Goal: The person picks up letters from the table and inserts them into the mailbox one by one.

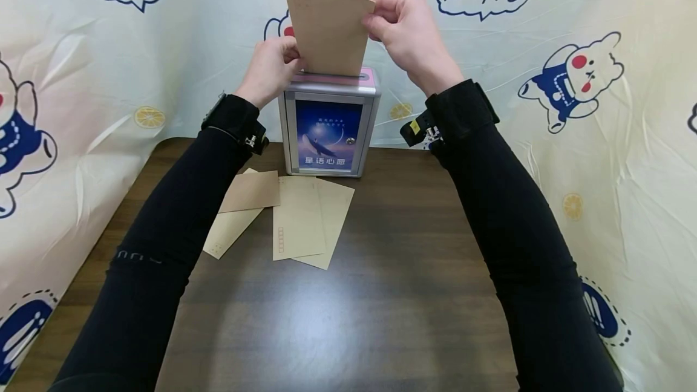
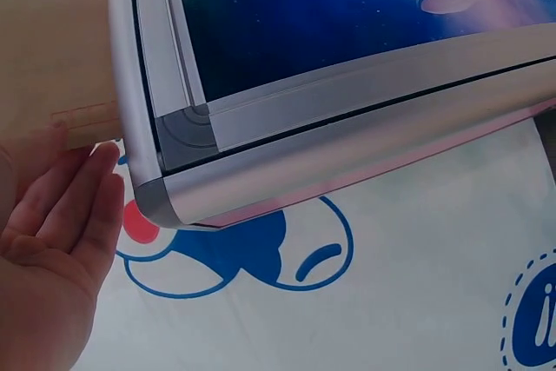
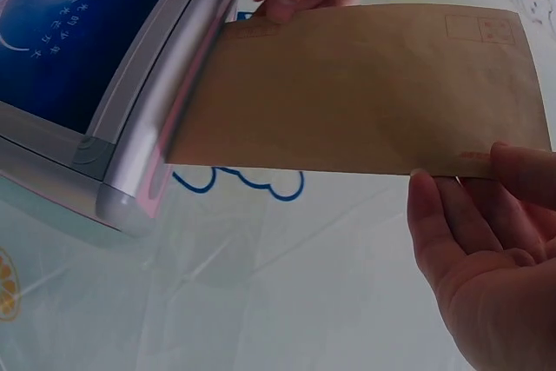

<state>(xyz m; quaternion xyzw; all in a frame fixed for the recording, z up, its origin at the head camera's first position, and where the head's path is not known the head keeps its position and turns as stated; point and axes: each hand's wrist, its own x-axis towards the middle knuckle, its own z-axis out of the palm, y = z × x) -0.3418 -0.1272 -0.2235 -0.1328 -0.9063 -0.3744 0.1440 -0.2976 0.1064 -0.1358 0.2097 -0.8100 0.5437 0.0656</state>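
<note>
A brown paper envelope (image 1: 330, 32) stands upright over the top of a silver-framed box (image 1: 371, 123), its lower edge at the slot in the pink top panel (image 1: 370, 78). Low on its left edge, my left hand (image 1: 272, 68) pinches it close to the box top. My right hand (image 1: 412, 38) pinches the upper right corner between thumb and fingers. In the right wrist view the envelope (image 3: 365, 97) shows printed red boxes at its outer end, and the left thumb lies on its face. The left wrist view has the left hand (image 2: 56, 258) beside the box corner.
Several envelopes lie on the dark wooden table (image 1: 381, 295) before the box: a pale pair (image 1: 298, 222), and a browner one (image 1: 250, 191) over another pale one (image 1: 231, 231) by the left sleeve. A patterned cloth (image 1: 218, 29) hangs behind and at both sides.
</note>
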